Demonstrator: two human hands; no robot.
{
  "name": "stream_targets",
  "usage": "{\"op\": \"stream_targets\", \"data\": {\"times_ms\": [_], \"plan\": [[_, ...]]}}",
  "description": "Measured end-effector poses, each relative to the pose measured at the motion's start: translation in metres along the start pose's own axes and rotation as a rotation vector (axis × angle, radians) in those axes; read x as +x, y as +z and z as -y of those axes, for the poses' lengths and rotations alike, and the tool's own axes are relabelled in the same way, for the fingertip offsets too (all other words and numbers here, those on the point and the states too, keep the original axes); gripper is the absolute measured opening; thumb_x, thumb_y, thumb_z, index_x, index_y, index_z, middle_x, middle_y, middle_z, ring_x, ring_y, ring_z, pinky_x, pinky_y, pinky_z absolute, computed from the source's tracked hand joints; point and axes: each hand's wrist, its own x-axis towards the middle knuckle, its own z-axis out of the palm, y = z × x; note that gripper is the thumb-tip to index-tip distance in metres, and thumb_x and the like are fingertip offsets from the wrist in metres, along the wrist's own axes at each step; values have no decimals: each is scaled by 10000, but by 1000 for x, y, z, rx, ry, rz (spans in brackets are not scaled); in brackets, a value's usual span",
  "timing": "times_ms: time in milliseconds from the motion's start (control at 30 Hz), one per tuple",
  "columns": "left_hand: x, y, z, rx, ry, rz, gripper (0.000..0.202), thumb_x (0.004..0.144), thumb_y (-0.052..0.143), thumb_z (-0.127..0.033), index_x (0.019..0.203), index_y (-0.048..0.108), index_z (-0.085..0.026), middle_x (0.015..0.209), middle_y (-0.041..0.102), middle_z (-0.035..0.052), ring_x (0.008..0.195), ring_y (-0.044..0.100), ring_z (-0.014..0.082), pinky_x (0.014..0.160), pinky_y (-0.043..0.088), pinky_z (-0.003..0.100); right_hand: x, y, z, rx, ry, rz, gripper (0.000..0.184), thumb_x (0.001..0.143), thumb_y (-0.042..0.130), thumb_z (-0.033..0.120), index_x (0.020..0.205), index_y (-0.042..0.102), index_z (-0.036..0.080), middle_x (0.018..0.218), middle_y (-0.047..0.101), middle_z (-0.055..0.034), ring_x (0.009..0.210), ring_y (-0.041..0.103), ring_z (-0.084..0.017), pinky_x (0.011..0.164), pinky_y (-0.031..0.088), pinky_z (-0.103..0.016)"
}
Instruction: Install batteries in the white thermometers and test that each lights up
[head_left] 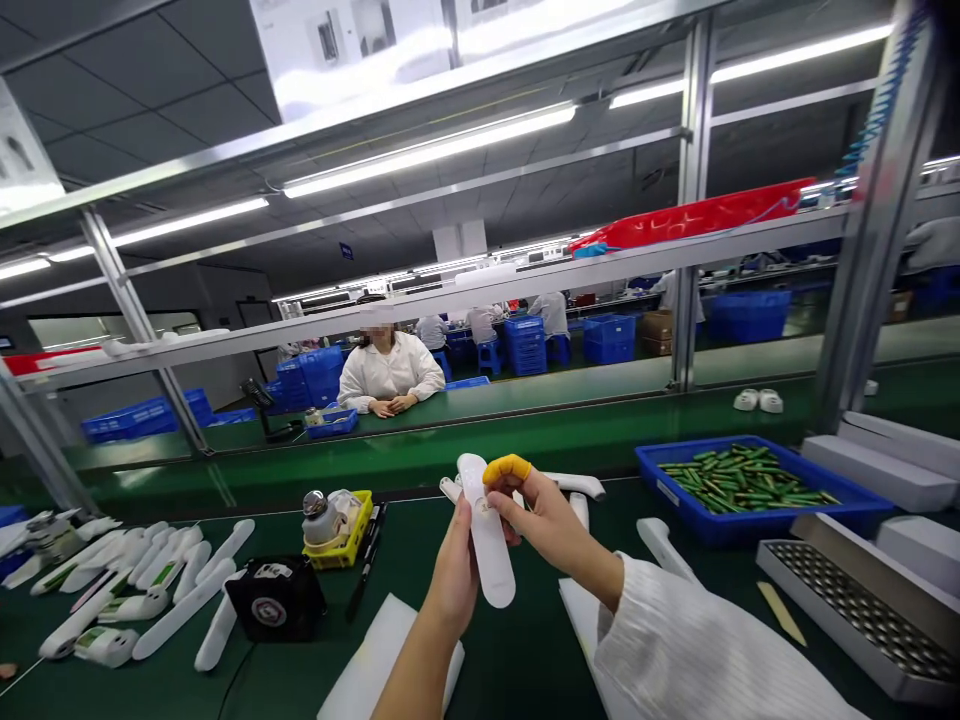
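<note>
My left hand (453,565) is closed round the edge of a long white plastic housing (493,565) with rounded ends, held up over the bench and tilted. My right hand (544,515) is at the housing's middle, thumb and index finger pinched against its face. A yellow finger cot (507,469) covers the bent index finger. Small marks or a small part show on the housing beside the thumb tip; whatever the pinch holds is too small to name. Behind the housing, more white plastic parts (574,486) lie on the green bench.
To the right stand a blue tray (720,530) of green circuit boards and a box of round metal cells (862,610). At left are white device housings (161,570), a black fan (275,600) and a yellow basket (341,553) with a bottle. A person (390,370) sits opposite.
</note>
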Motion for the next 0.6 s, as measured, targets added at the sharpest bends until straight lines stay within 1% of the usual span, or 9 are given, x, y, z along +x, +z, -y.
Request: {"op": "stream_targets", "data": {"times_ms": [67, 133, 167, 233, 300, 367, 433, 500, 600], "plan": [[-4, 2, 2, -5, -28, -33, 510, 841, 546, -503, 1219, 551, -160, 1059, 659, 106, 1032, 587, 258, 909, 437, 351, -6, 1, -3, -59, -18, -31, 241, 864, 534, 403, 1016, 539, 216, 910, 532, -34, 786, 563, -177, 515, 508, -256], [-6, 4, 5, -2, -28, -53, 539, 837, 549, -509, 1259, 524, -174, 1154, 631, 112, 1122, 548, 269, 950, 422, 348, -10, 1, -5, -159, -92, -69, 211, 884, 515, 370, 1019, 560, 214, 931, 555, -45, 867, 559, -195, 649, 527, -309], [-7, 5, 6, 1, -14, -60, 556, 834, 552, -512, 1281, 507, -184, 1195, 614, 111, 1160, 525, 272, 969, 411, 347, -11, 1, -5, -215, -142, -88, 188, 890, 510, 338, 1014, 569, 210, 925, 566, -46, 865, 559, -192, 709, 515, -331], [-7, 8, 9, 19, 32, -68, 588, 829, 557, -516, 1321, 472, -206, 1258, 581, 109, 1215, 486, 278, 1004, 387, 355, -14, 1, -5, -315, -235, -117, 150, 889, 505, 274, 994, 581, 200, 903, 579, -47, 835, 556, -184, 765, 482, -348], [-8, 10, 11, 57, 74, -72, 613, 825, 555, -526, 1347, 443, -224, 1294, 558, 107, 1244, 462, 289, 1029, 365, 374, -16, 1, -4, -369, -275, -137, 133, 881, 509, 243, 982, 581, 194, 886, 582, -47, 809, 551, -181, 748, 470, -338], [-9, 12, 13, 106, 91, -79, 632, 825, 542, -544, 1361, 421, -232, 1318, 537, 110, 1265, 440, 297, 1043, 351, 384, -19, 2, -2, -390, -276, -158, 124, 879, 512, 235, 978, 574, 194, 870, 581, -43, 789, 548, -176, 723, 468, -323], [-11, 14, 14, 146, 92, -94, 644, 825, 533, -556, 1369, 404, -236, 1339, 518, 107, 1278, 426, 291, 1045, 351, 370, -22, 3, -1, -403, -273, -173, 117, 879, 510, 227, 974, 569, 192, 863, 573, -39, 777, 545, -168, 714, 469, -313], [-13, 17, 15, 176, 99, -87, 659, 824, 524, -566, 1381, 378, -246, 1348, 507, 100, 1263, 445, 281, 1029, 370, 356, -27, 3, 0, -424, -278, -175, 111, 877, 507, 213, 965, 568, 186, 858, 557, -37, 766, 539, -160, 705, 469, -302], [-16, 20, 18, 218, 118, -39, 681, 827, 495, -591, 1398, 339, -255, 1322, 527, 101, 1209, 499, 280, 1010, 385, 375, -34, 1, 2, -456, -259, -179, 114, 875, 507, 212, 966, 568, 183, 870, 551, -40, 767, 533, -157, 696, 467, -298]]}}
